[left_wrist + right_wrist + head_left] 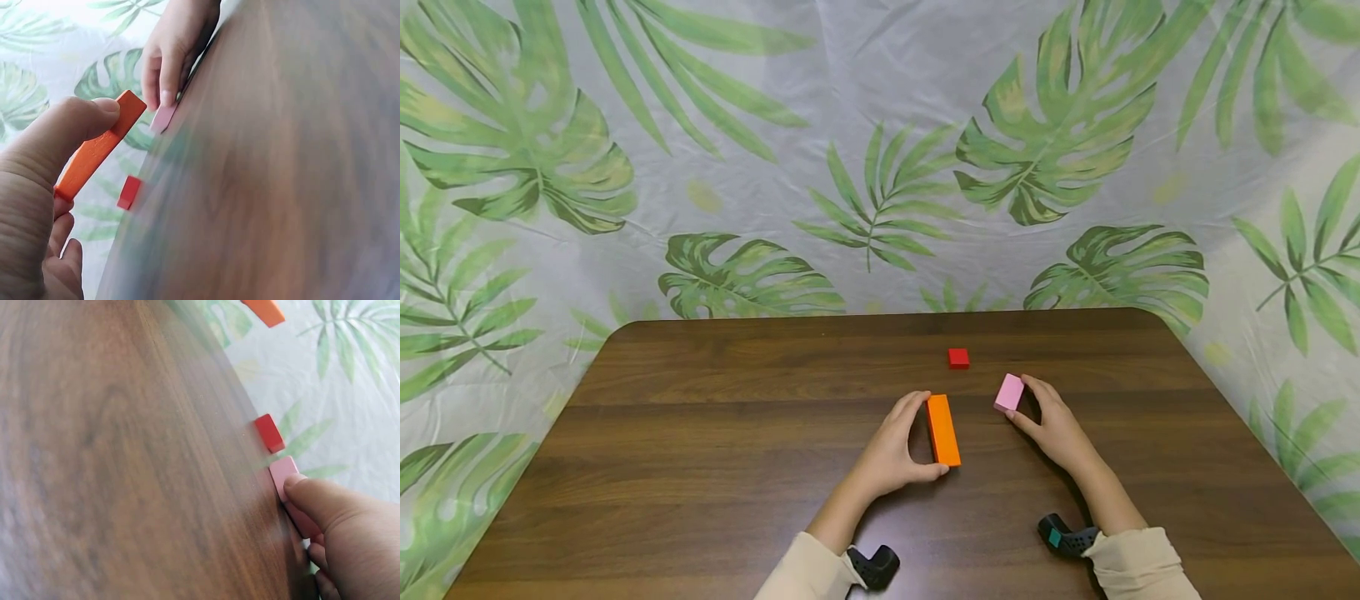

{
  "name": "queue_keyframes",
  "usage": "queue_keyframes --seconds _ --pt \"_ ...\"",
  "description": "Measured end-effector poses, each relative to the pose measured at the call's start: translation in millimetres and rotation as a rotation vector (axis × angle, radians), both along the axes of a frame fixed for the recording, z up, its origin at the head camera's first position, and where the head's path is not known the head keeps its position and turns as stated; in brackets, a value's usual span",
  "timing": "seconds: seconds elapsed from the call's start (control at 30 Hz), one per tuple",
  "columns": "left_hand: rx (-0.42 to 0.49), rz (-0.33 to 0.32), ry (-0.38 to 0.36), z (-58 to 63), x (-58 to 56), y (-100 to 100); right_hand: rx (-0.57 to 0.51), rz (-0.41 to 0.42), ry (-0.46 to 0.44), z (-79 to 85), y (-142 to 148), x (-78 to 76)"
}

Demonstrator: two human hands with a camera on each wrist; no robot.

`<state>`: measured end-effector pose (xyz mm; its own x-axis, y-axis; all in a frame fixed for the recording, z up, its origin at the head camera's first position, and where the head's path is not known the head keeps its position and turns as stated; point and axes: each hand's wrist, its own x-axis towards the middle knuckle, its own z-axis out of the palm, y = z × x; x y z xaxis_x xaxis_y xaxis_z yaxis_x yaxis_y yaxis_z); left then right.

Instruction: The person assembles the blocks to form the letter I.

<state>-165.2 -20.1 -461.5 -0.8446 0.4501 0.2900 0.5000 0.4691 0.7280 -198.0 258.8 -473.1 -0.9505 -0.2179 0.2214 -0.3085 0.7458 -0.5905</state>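
My left hand [891, 454] pinches a long orange block [943, 431] by its two ends, thumb at the near end and fingertips at the far one. In the left wrist view the orange block [100, 147] seems raised off the tabletop. To the right, my right hand [1056, 421] pinches a smaller pink block [1009, 392] between thumb and fingers. The right wrist view shows the pink block [284, 478] at or just above the wood; I cannot tell which. Beyond both hands a small red block [958, 358] lies on the table, touched by neither.
The brown wooden table [715, 467] has rounded far corners. Right behind its far edge hangs a pale cloth [887, 83] printed with green leaves. Each wrist wears a black band, the left [876, 568] and the right [1063, 537].
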Motion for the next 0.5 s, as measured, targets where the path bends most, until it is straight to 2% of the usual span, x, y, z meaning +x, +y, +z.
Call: queue_keyframes --seconds 0.5 --pt "-0.024 0.020 -0.028 -4.8 -5.2 -22.4 0.006 -0.005 0.007 1.6 -0.9 1.7"
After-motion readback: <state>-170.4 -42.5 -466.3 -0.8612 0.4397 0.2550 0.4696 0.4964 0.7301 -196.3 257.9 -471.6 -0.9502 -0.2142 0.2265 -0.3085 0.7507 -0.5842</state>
